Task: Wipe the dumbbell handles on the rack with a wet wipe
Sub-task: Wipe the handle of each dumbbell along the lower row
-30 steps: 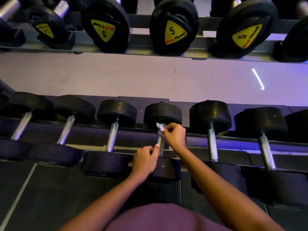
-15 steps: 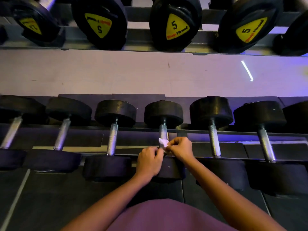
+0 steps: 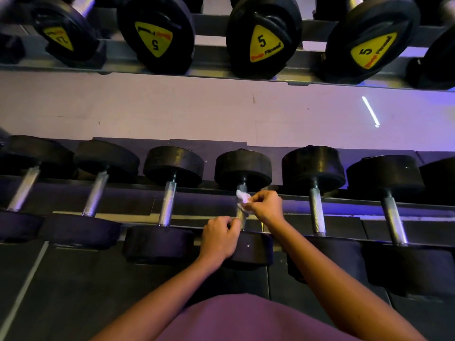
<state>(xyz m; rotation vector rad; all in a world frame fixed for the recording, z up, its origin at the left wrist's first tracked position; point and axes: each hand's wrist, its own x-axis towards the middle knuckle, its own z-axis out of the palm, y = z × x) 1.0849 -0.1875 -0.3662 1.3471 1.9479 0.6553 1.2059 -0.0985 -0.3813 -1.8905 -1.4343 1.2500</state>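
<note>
**Lower tier, fourth dumbbell from the left: wipe on the handle**

Subject: the dumbbell (image 3: 243,168) lies across the lower tier of the rack (image 3: 418,210), one black head at the far side and the other nearest me. Its dumbbell handle (image 3: 241,217) is knurled metal and runs between the two rails.

Right hand (image 3: 267,207): fingers are curled and pinch the wet wipe (image 3: 242,199). The wipe is white and crumpled, and is pressed against the upper half of the handle, just below the far head. Part of it wraps the near side of the bar; I cannot tell how far it goes round the back.

Left hand (image 3: 220,238): fingers and thumb are curled round the lower end of the same handle, just above the near head (image 3: 253,252). It touches no part of the wipe.

Neighbours: the handle to the left (image 3: 167,205) and the handle to the right (image 3: 317,212) are bare, each well apart from my hands. More dumbbells continue along the tier on both sides.

Upper tier (image 3: 221,70): black dumbbells stand end-on, with yellow labels (image 3: 264,43) marked 5. The label at far left is blurred.

Surroundings: a pale panel (image 3: 197,112) shows between the tiers. Dark floor mats (image 3: 61,291) lie below the rack, and my purple garment (image 3: 234,318) fills the bottom edge of the view.
</note>
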